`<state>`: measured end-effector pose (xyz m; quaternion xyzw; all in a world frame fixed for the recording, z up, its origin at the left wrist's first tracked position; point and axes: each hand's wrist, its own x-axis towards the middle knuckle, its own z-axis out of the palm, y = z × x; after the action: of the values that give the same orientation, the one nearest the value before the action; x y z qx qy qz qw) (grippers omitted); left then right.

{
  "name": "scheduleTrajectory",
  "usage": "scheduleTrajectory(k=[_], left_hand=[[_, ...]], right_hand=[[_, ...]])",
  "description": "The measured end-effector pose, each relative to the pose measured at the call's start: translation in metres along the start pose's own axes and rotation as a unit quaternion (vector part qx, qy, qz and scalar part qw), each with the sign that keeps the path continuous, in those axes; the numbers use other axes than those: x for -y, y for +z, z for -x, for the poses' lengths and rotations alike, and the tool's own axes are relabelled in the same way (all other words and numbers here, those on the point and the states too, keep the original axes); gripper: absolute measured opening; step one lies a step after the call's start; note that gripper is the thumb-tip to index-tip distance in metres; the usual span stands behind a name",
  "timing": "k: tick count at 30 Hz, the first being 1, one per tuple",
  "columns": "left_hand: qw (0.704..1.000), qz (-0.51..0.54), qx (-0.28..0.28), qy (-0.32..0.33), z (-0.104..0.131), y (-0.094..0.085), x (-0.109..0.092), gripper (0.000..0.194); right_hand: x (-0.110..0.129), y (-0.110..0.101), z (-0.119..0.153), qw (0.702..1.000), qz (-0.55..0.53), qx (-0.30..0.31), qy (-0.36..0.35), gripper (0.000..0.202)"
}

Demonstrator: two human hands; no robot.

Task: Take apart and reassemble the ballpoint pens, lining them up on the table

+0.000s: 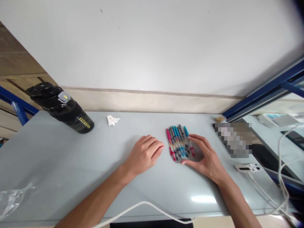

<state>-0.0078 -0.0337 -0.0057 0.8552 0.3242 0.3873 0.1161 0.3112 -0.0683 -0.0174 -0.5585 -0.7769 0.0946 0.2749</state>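
A row of several pens (pixel 179 142) lies side by side on the grey table (pixel 95 171), with pink, blue and dark grey caps at the far end. My right hand (pixel 205 158) is beside the row's right edge, thumb and fingers spread apart. Its fingertips come close to the rightmost blue-capped pen (pixel 189 140); whether they touch it I cannot tell. Just left of the row, my left hand (pixel 146 153) rests with fingers curled together, and nothing shows in it.
A black bottle (pixel 64 109) stands at the back left, near a crumpled white tissue (pixel 112 120). Clear plastic (pixel 11 199) lies front left. On the right are a blurred-out flat object (pixel 234 139), a white device (pixel 247 167) and white cables (pixel 280 158). A wall backs the table.
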Motion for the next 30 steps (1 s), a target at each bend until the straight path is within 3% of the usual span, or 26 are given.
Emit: scheduleTrajectory(k=[4, 9, 23, 26, 30], left_hand=[[1.000, 0.007, -0.021, -0.012, -0.003, 0.001, 0.000, 0.013], [0.999, -0.001, -0.036, -0.011, -0.007, 0.003, 0.004, 0.012], [0.996, -0.005, -0.073, -0.049, -0.005, -0.010, 0.024, 0.014], [0.996, -0.002, -0.076, -0.048, -0.005, -0.010, 0.024, 0.017], [0.995, 0.009, -0.088, -0.047, -0.003, -0.006, 0.023, 0.020]], right_hand=[[-0.003, -0.002, 0.000, 0.999, -0.024, -0.030, 0.032, 0.070], [-0.002, -0.001, -0.001, 0.998, -0.056, -0.003, 0.042, 0.050], [-0.007, 0.005, -0.003, 0.999, -0.051, 0.005, 0.013, 0.049], [-0.006, 0.004, -0.004, 0.998, -0.045, -0.012, 0.038, 0.054], [0.000, 0.001, -0.007, 0.992, -0.070, -0.078, 0.076, 0.048]])
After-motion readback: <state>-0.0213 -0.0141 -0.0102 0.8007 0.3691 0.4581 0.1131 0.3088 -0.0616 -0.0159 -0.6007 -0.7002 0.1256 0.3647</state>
